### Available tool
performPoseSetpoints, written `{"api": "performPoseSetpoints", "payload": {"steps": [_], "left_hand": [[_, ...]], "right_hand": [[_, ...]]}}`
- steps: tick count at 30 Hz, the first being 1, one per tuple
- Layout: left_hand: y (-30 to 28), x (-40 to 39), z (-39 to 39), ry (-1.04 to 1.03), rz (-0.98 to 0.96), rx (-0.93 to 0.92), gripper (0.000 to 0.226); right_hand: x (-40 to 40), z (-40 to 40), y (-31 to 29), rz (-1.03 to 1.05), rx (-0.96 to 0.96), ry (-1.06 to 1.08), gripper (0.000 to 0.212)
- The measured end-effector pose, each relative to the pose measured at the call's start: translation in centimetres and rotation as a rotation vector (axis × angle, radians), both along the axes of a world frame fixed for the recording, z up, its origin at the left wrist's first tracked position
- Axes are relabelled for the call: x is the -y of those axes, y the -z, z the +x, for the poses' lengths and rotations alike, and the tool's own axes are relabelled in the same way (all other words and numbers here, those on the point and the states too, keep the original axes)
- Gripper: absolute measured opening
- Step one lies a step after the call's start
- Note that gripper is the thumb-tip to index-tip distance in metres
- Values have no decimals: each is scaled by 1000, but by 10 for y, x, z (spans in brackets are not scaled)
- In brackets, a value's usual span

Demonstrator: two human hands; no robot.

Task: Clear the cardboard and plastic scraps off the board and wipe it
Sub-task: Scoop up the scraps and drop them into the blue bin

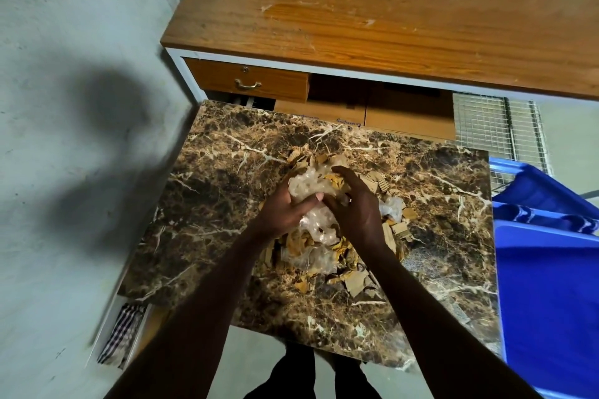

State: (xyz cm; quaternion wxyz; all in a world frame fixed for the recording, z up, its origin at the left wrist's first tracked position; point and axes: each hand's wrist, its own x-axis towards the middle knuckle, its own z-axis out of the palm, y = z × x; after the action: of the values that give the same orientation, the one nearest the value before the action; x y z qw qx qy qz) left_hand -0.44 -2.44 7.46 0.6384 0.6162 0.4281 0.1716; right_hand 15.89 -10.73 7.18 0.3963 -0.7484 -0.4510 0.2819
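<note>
— While both arms reach out over the board (207,204), what are the hands doing?

— The left hand (285,207) and the right hand (353,204) meet at the middle, fingers curled round a wad of clear plastic (308,186) mixed with cardboard bits — each grip pinches that bundle from its own side.

— And the rest of the scraps?

— A heap of cardboard scraps (356,280) and more plastic lies on the board under and just beyond the wrists, near its centre.

— What sits around it?

— A blue bin (551,269) touches the board's right edge. Behind the board stands a wooden bench (372,16) with a drawer (246,79), and cardboard boxes (411,116) sit under it. A checked cloth (123,330) lies low at the left — by the wall.
</note>
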Motion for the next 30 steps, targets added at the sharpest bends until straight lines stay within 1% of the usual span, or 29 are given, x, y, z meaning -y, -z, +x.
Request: {"api": "performPoseSetpoints", "payload": {"steps": [4,5,7,9,11,12,14,15,16,17,19,22,23,26,27,28,30], "left_hand": [[0,5,1,-168,-17,-18,21],[1,5,3,-239,-51,-21,23],[6,6,5,-362,-129,-24,37],[10,10,9,-389,-129,-2,42],[-1,19,16,-367,-51,-7,37],[-4,20,20,-380,-9,-4,35],[-11,25,31,-419,31,33,36],[-12,26,37,-433,55,43,39],[-15,29,43,-438,55,51,39],[-21,31,48,-437,61,45,38],[-22,38,54,-415,144,-20,45],[-24,52,60,-348,167,-51,62],[-21,55,61,-333,180,-60,68],[-23,58,57,-273,183,-130,73],[-23,59,55,-239,184,-146,73],[-25,59,52,-204,174,-158,73],[-25,58,46,-146,116,-134,71]], "right_hand": [[-2,7,-9,-77,-112,1,60],[-3,8,-10,-74,-151,-7,57],[-2,8,-10,-52,-222,-26,48],[1,5,-12,-67,-338,-18,40],[3,-2,-17,-75,-498,-4,35],[4,-6,-20,-67,-576,15,38],[3,-13,-25,-55,-692,90,58],[1,-16,-27,-50,-713,136,70],[0,-18,-29,-41,-713,170,77],[-1,-19,-30,-26,-709,196,80],[-4,-20,-31,14,-733,258,75],[-11,-20,-32,40,-735,397,54],[-13,-19,-33,38,-720,430,52],[-16,-17,-37,-6,-678,469,70],[-16,-16,-38,-13,-662,472,70],[-16,-14,-36,-21,-658,472,64],[-14,-10,-33,-46,-681,498,57]]}}
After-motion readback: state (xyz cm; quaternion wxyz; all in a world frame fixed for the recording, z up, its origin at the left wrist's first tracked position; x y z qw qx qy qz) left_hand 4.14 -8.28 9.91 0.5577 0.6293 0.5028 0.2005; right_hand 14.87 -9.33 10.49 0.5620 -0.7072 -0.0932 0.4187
